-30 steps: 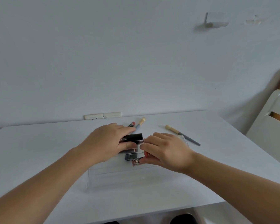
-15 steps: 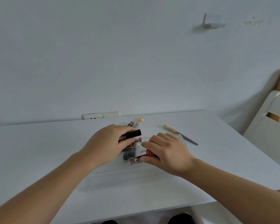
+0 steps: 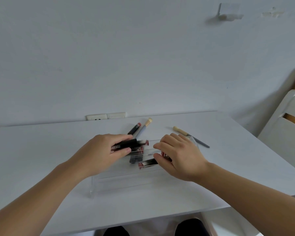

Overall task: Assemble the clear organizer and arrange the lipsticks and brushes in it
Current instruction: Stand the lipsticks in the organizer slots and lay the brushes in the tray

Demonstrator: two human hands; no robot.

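White wall and a white worktop fill the view, with a double socket at the far edge. Near the middle of the worktop lies the clear organizer, its front edge toward the person. The left hand grips a black lipstick across the organizer's far rows, fingers and thumb curled round the tube. The right hand pinches a second lipstick lying in a nearer row. A third tube rests between them. Beyond the organizer, toward the far edge, lie another lipstick and a brush side by side; a second brush lies to their right.

The tubes look light, stiff and smooth, so they may roll or slip; a hold round the middle of the barrel seems safest. Clear walls look rigid but scratchable, and hard to judge by eye.

Compared with half a second ago, both hands hold the same tubes in nearly the same places; the view has barely shifted.
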